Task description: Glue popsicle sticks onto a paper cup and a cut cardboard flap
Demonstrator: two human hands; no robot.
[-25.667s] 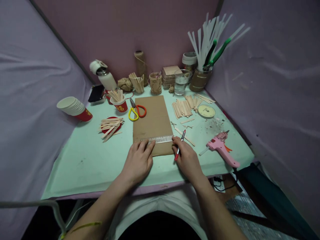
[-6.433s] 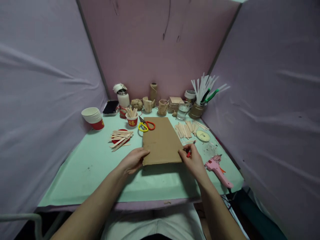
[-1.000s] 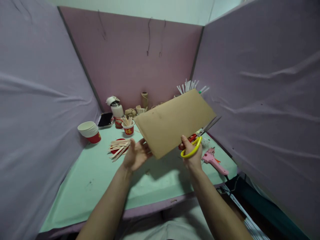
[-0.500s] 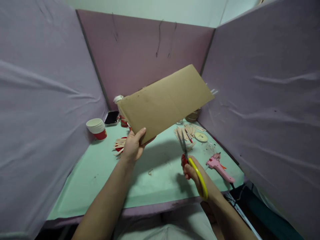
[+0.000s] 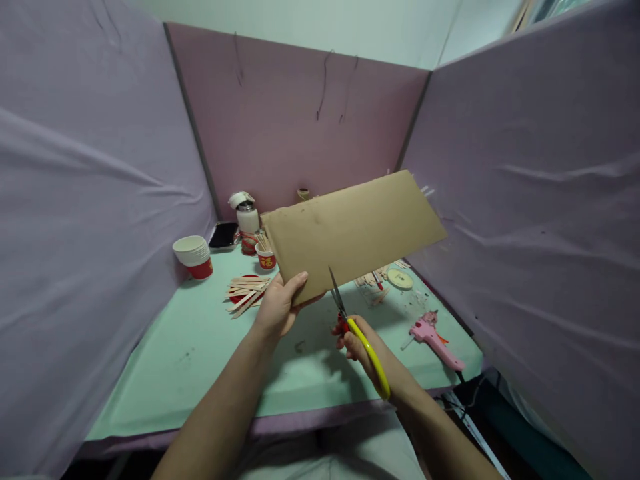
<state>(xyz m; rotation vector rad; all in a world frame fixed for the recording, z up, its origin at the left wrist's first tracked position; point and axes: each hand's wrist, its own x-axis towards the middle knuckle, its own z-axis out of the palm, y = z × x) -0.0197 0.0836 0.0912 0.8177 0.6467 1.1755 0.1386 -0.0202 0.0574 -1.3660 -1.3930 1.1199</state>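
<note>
While left hand [image 5: 283, 305] pinches cardboard [image 5: 355, 233], right hand [image 5: 379, 347] grips scissors [image 5: 356, 329], blades [image 5: 337, 295] at lower edge; I read cut setup; next: hold steady, squeeze.

Green table [image 5: 165, 373], glue gun [image 5: 434, 340], stacked cups [image 5: 193, 255]

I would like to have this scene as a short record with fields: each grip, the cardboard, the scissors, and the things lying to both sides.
Left grip: holds the cardboard near its lower left corner, thumb on the visible face
Right grip: holds the scissors by the handles
Cardboard state: raised above the table, tilted
Scissors state: blades parted at the cardboard's lower edge; whether they have cut is unclear
Left side: stacked paper cups, heap of wooden sticks
Right side: pink glue gun
</note>
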